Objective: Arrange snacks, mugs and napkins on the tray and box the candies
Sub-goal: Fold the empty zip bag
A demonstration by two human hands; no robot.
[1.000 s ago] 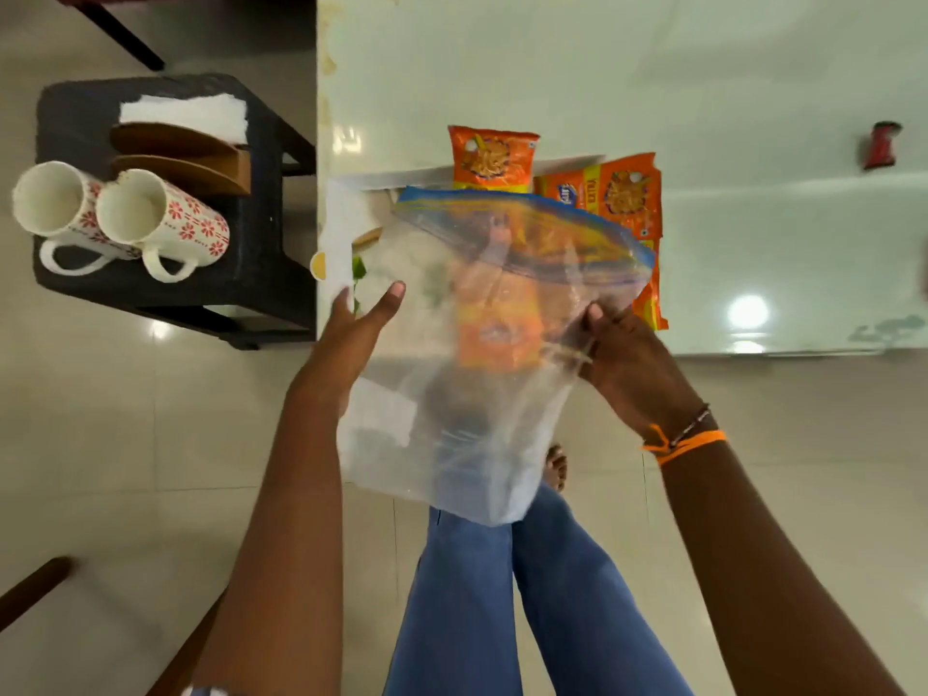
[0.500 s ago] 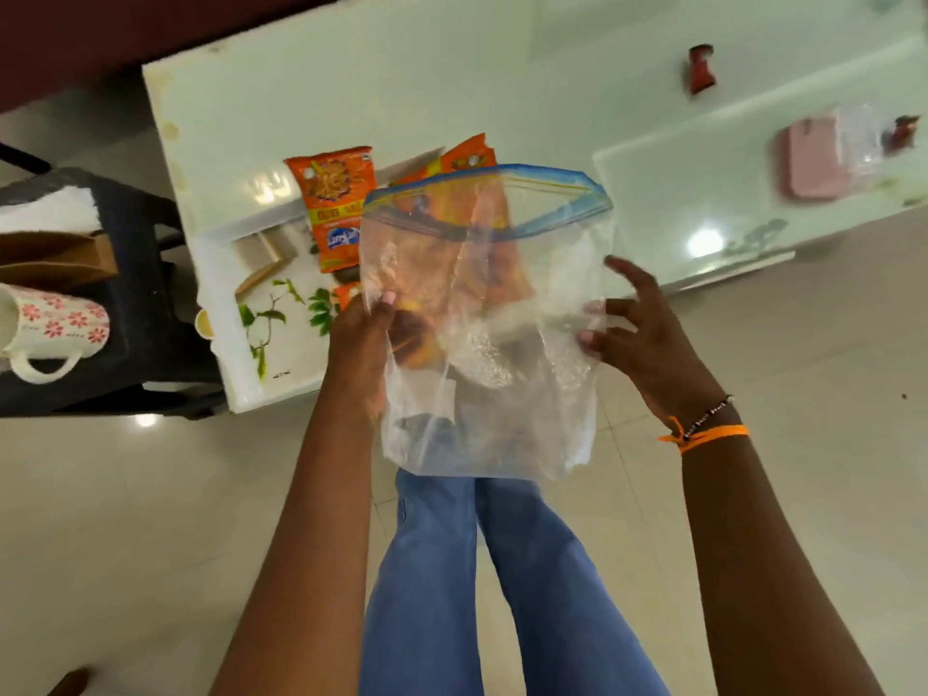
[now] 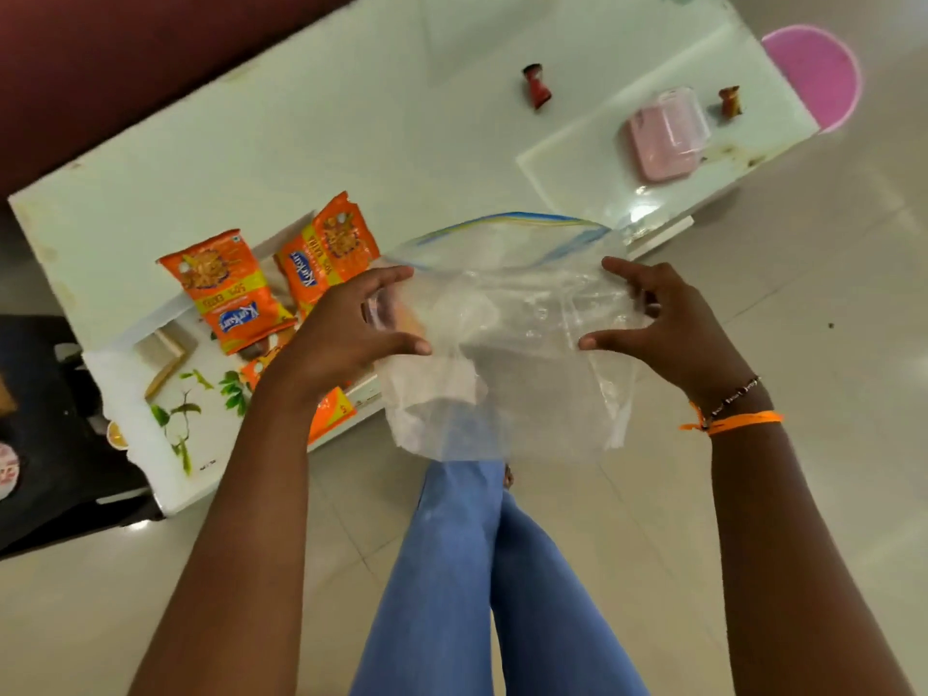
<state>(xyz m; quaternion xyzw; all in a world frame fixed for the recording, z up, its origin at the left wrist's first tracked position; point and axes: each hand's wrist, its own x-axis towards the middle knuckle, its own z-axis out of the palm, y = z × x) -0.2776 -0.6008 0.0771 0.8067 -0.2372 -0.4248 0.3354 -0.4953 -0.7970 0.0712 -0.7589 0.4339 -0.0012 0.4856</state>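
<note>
A clear zip bag with a blue seal hangs in front of me above my legs, and it looks empty. My left hand holds its left edge between thumb and fingers. My right hand holds the right edge the same way. Orange snack packets lie on the white leaf-print tray at the table's near left end. A pink box with a clear lid sits at the table's far right. One wrapped candy lies mid-table and another candy lies beside the box.
The white table runs diagonally across the view. A black side table stands at the left, with a mug edge just showing. A pink round stool is beyond the table's right end. My legs in jeans are below.
The view has swung to the right, bringing the pink box and candies into sight. The bag has dropped from upright to a flatter, sideways spread between both hands.
</note>
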